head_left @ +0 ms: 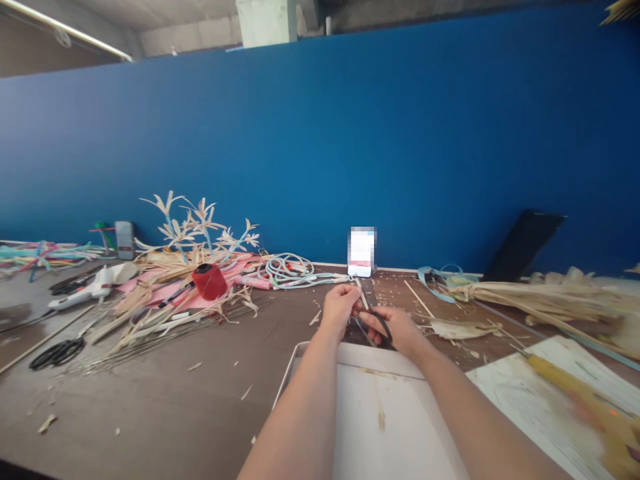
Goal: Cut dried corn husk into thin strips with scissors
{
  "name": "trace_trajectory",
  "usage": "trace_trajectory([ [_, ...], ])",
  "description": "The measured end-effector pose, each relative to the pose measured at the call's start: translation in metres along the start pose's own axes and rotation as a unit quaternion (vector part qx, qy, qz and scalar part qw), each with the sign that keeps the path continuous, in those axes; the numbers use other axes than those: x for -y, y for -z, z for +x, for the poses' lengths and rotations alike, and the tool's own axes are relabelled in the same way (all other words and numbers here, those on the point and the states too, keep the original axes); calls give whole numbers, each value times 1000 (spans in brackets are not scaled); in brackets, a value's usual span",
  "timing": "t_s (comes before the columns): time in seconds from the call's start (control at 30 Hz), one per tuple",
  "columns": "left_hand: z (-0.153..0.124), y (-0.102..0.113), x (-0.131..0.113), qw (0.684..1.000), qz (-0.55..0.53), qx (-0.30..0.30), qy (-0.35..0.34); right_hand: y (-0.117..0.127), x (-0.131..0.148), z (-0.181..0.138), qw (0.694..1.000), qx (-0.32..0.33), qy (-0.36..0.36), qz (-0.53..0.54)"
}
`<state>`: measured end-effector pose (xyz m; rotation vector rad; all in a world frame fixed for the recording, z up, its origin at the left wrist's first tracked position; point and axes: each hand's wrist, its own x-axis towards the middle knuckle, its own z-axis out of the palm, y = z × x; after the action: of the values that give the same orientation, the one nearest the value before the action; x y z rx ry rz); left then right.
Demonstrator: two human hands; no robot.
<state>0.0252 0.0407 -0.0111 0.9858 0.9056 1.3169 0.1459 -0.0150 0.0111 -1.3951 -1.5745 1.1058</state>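
My left hand is closed in a pinch around a thin pale straw strip, which sticks up past the fingertips. Close beside it, my right hand grips a pair of scissors by its black handles. The scissors' blades are mostly hidden by the fingers, so whether they touch the strip cannot be made out. Both hands are above the far edge of a white shallow box or tray, with a few straw scraps on it. A lit phone stands upright just beyond the hands.
On the left are a red thread spool, straw flowers, black scissors and a white glue gun. Coiled pale-blue cord lies behind. To the right are dried husks, a paper sheet, a yellow tool and a dark panel.
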Motion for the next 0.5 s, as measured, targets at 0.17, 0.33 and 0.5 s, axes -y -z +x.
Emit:
trace_trajectory([
  [0.17,-1,-1,-2,1000,14,-10,4,0,-2,0,1000,-7,2,-24],
  [0.33,-2,-1,-3,1000,15,-12,7,0,-2,1,999,-11,8,-37],
  [0.5,-2,-1,-3,1000,15,-15,5,0,-4,1,999,-7,5,-37],
])
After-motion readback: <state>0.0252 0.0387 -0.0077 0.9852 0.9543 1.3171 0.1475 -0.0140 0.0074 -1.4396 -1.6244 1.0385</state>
